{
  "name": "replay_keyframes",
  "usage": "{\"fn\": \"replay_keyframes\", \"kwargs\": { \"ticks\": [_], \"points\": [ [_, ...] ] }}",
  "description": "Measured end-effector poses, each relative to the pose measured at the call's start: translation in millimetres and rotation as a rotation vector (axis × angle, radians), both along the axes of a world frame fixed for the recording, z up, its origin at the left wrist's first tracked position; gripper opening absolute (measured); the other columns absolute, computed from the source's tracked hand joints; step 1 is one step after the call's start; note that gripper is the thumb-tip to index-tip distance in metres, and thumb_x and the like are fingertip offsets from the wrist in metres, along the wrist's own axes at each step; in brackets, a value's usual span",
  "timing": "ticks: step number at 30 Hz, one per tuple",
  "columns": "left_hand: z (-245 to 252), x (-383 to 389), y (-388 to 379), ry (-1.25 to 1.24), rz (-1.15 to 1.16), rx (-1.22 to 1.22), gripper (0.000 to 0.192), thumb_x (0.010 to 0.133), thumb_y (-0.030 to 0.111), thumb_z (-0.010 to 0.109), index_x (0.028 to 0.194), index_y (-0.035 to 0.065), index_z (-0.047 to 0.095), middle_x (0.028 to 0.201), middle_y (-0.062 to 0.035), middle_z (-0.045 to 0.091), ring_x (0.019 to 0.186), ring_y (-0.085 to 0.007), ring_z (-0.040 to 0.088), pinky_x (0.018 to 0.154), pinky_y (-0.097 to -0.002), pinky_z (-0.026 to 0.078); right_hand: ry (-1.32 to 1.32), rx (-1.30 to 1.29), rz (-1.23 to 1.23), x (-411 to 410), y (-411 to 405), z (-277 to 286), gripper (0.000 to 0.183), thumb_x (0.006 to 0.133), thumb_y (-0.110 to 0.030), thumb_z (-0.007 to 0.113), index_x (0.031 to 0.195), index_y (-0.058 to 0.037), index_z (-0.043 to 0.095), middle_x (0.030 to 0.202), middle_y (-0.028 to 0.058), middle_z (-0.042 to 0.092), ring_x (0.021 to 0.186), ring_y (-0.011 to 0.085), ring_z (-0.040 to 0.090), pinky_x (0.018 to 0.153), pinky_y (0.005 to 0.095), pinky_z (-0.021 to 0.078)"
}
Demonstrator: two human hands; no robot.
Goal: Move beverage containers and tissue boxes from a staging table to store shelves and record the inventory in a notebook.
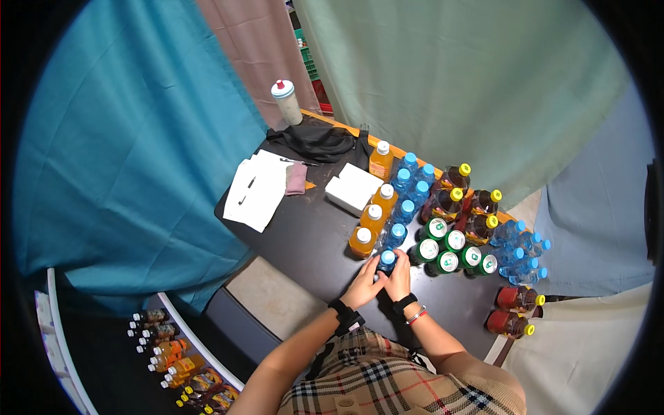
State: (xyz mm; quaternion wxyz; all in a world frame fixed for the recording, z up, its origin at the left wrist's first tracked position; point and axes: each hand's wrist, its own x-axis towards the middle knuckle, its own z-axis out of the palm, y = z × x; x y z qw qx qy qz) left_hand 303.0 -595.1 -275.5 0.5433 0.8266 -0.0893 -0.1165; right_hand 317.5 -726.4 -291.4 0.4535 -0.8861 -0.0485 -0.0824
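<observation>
A clear blue plastic bottle with a blue cap [387, 258] stands at the near end of a row of like bottles. My left hand [364, 284] grips it from the left and my right hand [398, 279] from the right, hiding its lower part. Just beyond it is another blue-capped bottle [397, 234]. Left of this row stand several orange drink bottles with white caps [361, 243]. Green drink cans [428, 251] stand close to the right of my right hand.
Dark drink bottles with yellow caps [442, 206] stand behind the cans. More blue-capped bottles [519, 254] are at the right. A white box [354, 189], papers [254, 192], a pink cloth [296, 179], a black bag [321, 144] and a tumbler [288, 104] are further back. Shelved bottles [176, 358] appear lower left.
</observation>
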Motion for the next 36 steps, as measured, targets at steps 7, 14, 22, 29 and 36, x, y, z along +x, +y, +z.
{"fn": "replay_keyframes", "kwargs": {
  "ticks": [7, 14, 22, 29, 36],
  "points": [
    [4.9, -18.0, 17.7, -0.066, 0.024, -0.019, 0.058, 0.084, 0.020, 0.056, 0.131, -0.0028, 0.031, 0.131, -0.0226, 0.038, 0.122, -0.0328, 0.038, 0.102, -0.0365, 0.030, -0.005, -0.027, 0.043, -5.9, 6.6, -8.9, 0.063, 0.057, -0.009, 0.076, 0.110, -0.0022, 0.043, 0.101, 0.0182, 0.053, 0.097, 0.0360, 0.050, 0.085, 0.0394, 0.0407],
    [31.0, -96.9, 81.2, 0.009, 0.297, -0.103, 0.065, 0.080, 0.013, 0.057, 0.134, 0.0001, 0.024, 0.127, -0.0232, 0.040, 0.118, -0.0326, 0.042, 0.099, -0.0375, 0.034, 0.177, 0.241, 0.366, -42.7, 67.5, 30.3, 0.065, 0.054, -0.011, 0.078, 0.107, -0.0033, 0.043, 0.093, 0.0104, 0.055, 0.088, 0.0220, 0.055, 0.077, 0.0322, 0.0449],
    [118.6, -252.9, 159.1, -0.336, 0.909, -0.226, 0.076, 0.081, 0.009, 0.054, 0.140, 0.0021, 0.007, 0.142, -0.0192, 0.020, 0.130, -0.0287, 0.025, 0.105, -0.0364, 0.024, 0.316, 0.595, 1.033, -129.7, 230.3, 133.2, 0.067, 0.058, 0.001, 0.075, 0.113, -0.0067, 0.037, 0.107, 0.0077, 0.046, 0.100, 0.0176, 0.049, 0.078, 0.0291, 0.0444],
    [255.4, -401.4, 181.5, -0.861, 1.272, 0.241, 0.080, 0.083, 0.020, 0.053, 0.139, -0.0044, 0.001, 0.145, -0.0242, 0.001, 0.135, -0.0364, 0.002, 0.109, -0.0417, 0.006, 0.152, 1.127, 1.679, -286.0, 328.3, 268.0, 0.070, 0.069, 0.006, 0.066, 0.129, -0.0040, 0.030, 0.136, 0.0178, 0.033, 0.123, 0.0251, 0.037, 0.102, 0.0366, 0.0313],
    [352.9, -506.9, 156.8, -1.180, 1.350, 0.450, 0.090, 0.083, 0.036, 0.049, 0.136, -0.0083, -0.008, 0.143, -0.0293, -0.009, 0.134, -0.0408, -0.005, 0.108, -0.0456, 0.005, -0.001, 1.367, 2.112, -416.7, 351.0, 375.7, 0.080, 0.079, -0.017, 0.067, 0.139, -0.0076, 0.015, 0.139, 0.0183, 0.029, 0.127, 0.0304, 0.032, 0.104, 0.0430, 0.0283]
  ]
}}
